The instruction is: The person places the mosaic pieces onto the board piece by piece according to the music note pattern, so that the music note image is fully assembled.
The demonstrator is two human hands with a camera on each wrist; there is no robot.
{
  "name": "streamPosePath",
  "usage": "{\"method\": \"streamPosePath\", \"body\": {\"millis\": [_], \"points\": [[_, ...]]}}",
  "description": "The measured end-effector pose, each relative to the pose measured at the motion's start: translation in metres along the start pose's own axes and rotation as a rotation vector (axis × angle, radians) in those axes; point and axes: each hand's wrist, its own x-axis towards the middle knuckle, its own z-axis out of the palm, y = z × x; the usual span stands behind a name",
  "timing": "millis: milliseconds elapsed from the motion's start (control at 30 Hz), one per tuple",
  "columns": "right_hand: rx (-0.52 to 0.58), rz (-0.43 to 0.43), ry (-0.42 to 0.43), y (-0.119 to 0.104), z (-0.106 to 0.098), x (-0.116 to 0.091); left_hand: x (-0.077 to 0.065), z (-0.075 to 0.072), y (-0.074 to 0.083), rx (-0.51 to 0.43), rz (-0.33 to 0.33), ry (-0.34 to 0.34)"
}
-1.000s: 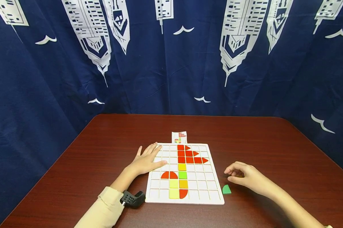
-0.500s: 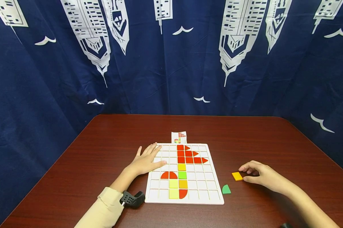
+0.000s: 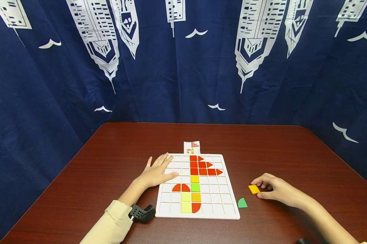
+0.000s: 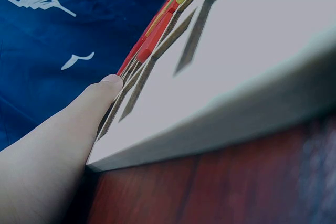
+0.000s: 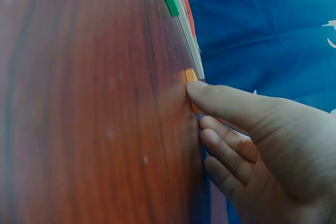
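Note:
A white grid board [image 3: 212, 206] lies on the table, bearing red, yellow, orange and green pieces. My left hand [image 3: 156, 173] rests on its left edge with the fingers spread; in the left wrist view the thumb [image 4: 107, 90] lies on the board's surface. To the right of the board, my right hand [image 3: 276, 189] pinches an orange square tile [image 3: 254, 189] between thumb and index finger, low at the tabletop. In the right wrist view the thumb presses the tile's side, and the other fingers [image 5: 226, 150] curl loosely behind. A green quarter-round piece [image 3: 242, 203] lies beside the board's lower right corner.
A small printed card [image 3: 191, 147] with a coloured pattern lies at the board's far edge. The dark brown table [image 3: 125, 139] reaches back to a blue curtain [image 3: 177, 84] with white building prints. A black band [image 3: 142, 212] is on the left wrist.
My right hand has moved right, away from beside the green piece. The orange tile has come into view, and thumb and index finger now hold it. The left hand stays still.

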Motion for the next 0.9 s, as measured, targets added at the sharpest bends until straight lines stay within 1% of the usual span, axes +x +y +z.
{"method": "streamPosePath", "body": {"millis": [100,300,500,700,900], "points": [[0.0,-0.015,0.0,-0.0002,0.0014,0.0014,-0.0002,0.0003,0.0003,0.0,-0.001,0.0],[-0.024,-0.007,-0.001,-0.0004,0.0017,0.0023,-0.0001,0.0007,0.0007,-0.001,0.002,0.0],[0.029,0.012,-0.011,-0.0024,0.0001,0.0031,-0.0001,0.0005,0.0008,0.0,0.002,0.008],[0.058,0.035,-0.02,-0.005,-0.0026,0.0026,0.0001,0.0011,0.0,-0.001,0.002,0.008],[0.144,0.092,-0.039,-0.0068,-0.0044,0.0039,0.0004,0.0014,-0.0004,-0.005,0.001,0.002]]}}
